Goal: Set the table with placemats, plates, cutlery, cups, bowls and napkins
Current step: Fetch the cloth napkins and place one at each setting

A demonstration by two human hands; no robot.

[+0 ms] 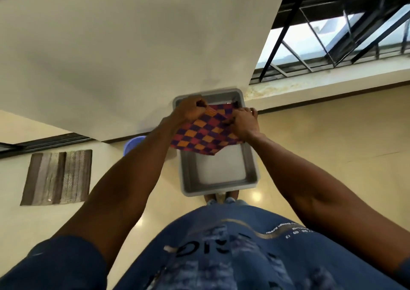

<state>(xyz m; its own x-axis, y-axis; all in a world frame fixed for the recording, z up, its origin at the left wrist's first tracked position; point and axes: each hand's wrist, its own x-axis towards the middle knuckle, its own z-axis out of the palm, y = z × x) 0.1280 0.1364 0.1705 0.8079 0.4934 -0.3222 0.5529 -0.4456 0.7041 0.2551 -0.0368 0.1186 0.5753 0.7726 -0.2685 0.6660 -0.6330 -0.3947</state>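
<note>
Underfoot, floor: glossy cream tile [332,147]; striped brown-and-grey mat [56,177] at left; white wall [133,45] far; barred window [343,23] far right.
Container: grey rectangular plastic bin [251,170], pale bare bottom; lilac basin [133,144] just left.
Cloth: checkered purple, orange and red fabric placemat [205,134], over bin's far half.
Grip: left hand [190,110] and right hand [244,121] each pinch a far corner.

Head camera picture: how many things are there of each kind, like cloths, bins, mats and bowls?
Checked cloths: 1, the checked cloth, held by the left hand and the right hand above the bin
Grey bins: 1, the grey bin
Striped mats: 1, the striped mat on the floor
Blue bowls: 1, the blue bowl, partly hidden
Total: 4
</note>
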